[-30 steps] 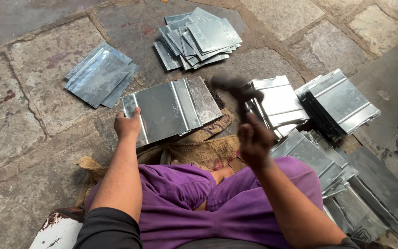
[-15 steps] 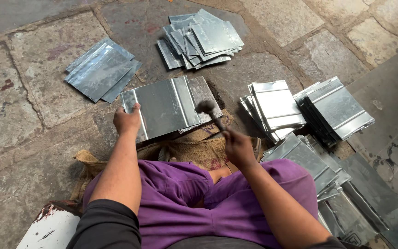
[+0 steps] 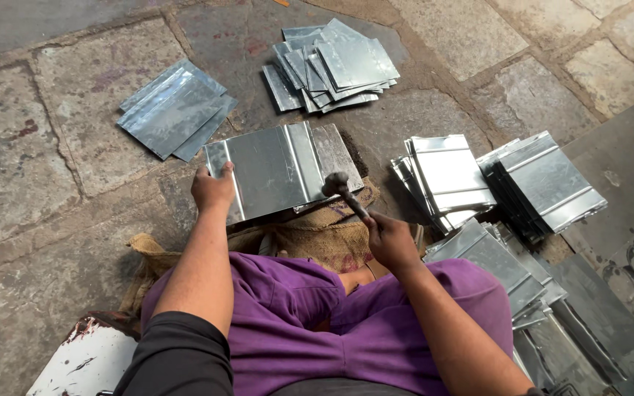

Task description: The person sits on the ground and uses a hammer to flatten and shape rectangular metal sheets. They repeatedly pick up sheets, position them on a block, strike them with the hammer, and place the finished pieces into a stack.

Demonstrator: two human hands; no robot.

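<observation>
A shiny folded metal sheet [image 3: 273, 169] lies on a block draped with burlap sacking [image 3: 317, 235] in front of my knees. My left hand [image 3: 212, 189] grips the sheet's near left corner, thumb on top. My right hand [image 3: 390, 240] is closed on the handle of a small hammer [image 3: 343, 191]. The hammer's dark head rests on the sheet's right edge, by the seam. My legs in purple cloth fill the lower view.
Stacks of cut metal sheets lie on the stone paving: one at far left [image 3: 174, 110], one at the back [image 3: 335, 66], two at right [image 3: 449, 176] [image 3: 544, 183], and more beside my right leg [image 3: 508, 271]. A white object [image 3: 86, 363] sits at lower left.
My right hand swung the hammer down from a raised position onto the sheet's right edge. The left hand kept holding the sheet's corner.
</observation>
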